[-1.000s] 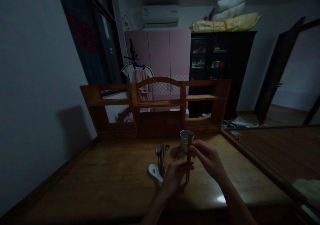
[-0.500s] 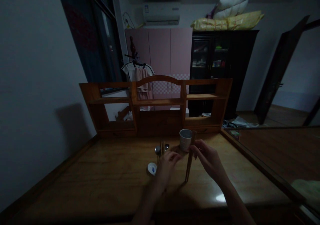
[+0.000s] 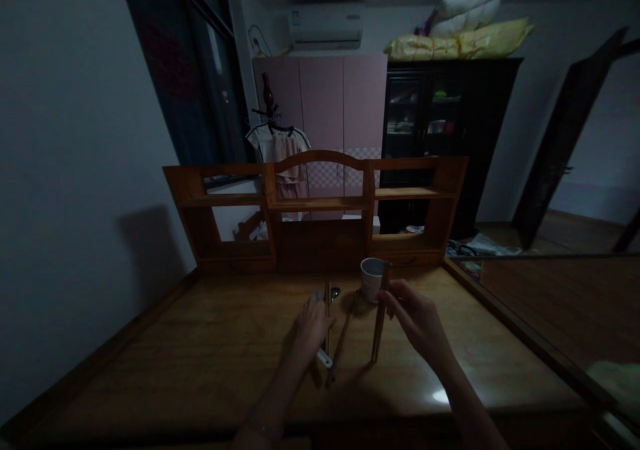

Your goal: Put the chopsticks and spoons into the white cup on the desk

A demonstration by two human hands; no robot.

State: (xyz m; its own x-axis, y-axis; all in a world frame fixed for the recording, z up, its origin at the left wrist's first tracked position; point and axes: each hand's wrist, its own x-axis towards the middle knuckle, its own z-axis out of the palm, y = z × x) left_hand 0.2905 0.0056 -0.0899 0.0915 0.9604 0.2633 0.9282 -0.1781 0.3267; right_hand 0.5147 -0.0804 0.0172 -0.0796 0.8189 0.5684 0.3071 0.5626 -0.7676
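My right hand (image 3: pixel 413 313) is closed around a bundle of wooden chopsticks (image 3: pixel 380 333), held upright, the lower ends near the tabletop. Just behind it stands a pale cup (image 3: pixel 371 282). My left hand (image 3: pixel 311 329) reaches low over the utensils, fingers and thumb apart, partly covering them. Beside its thumb is an upright-looking pair of chopsticks (image 3: pixel 328 303); whether the hand touches them I cannot tell. The white spoon's handle (image 3: pixel 325 359) sticks out under this hand, its bowl hidden. A metal spoon (image 3: pixel 335 294) lies beyond. Another chopstick (image 3: pixel 345 330) slants across the table between my hands.
The wooden table (image 3: pixel 210 343) carries a shelf unit (image 3: pixel 320 205) along its back edge. To the right, a raised wooden edge (image 3: pixel 510 323) borders the tabletop. Farther off are a pink wardrobe (image 3: pixel 323 103) and a dark cabinet (image 3: pixel 470 123).
My left hand has moved left, away from the cup, and now covers the white spoon's bowl. The slanting chopstick shows more fully. My right hand keeps its chopsticks in nearly the same place.
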